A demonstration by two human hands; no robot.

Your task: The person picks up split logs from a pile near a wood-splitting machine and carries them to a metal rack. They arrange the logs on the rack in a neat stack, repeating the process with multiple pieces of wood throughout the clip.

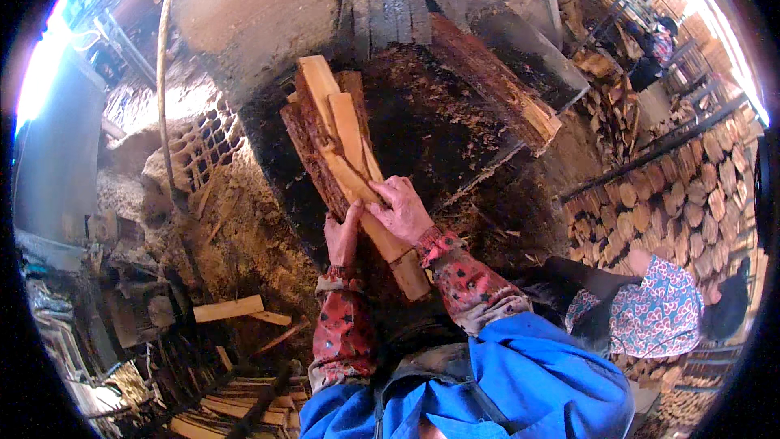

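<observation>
A bundle of split firewood (pixel 345 134), pale on its cut faces and dark with bark, lies slanting across the dark, crumb-strewn slab (pixel 406 130) before me. My left hand (pixel 341 237) is closed on the bundle's near left side, its thumb up against the wood. My right hand (pixel 401 210) grips the same wood from the right, fingers curled over a long split piece whose near end (pixel 413 280) points down toward my body. The palms and undersides of the pieces are hidden.
A thick bark-covered log (pixel 496 81) lies on the slab's far right, reaching back to slatted dark panels (pixel 386 12) in the clay-coloured wall (pixel 252 8). Stacked logs (pixel 674 203) line the right, near a person in a patterned top (pixel 656 309). Loose split wood (pixel 231 309) lies left.
</observation>
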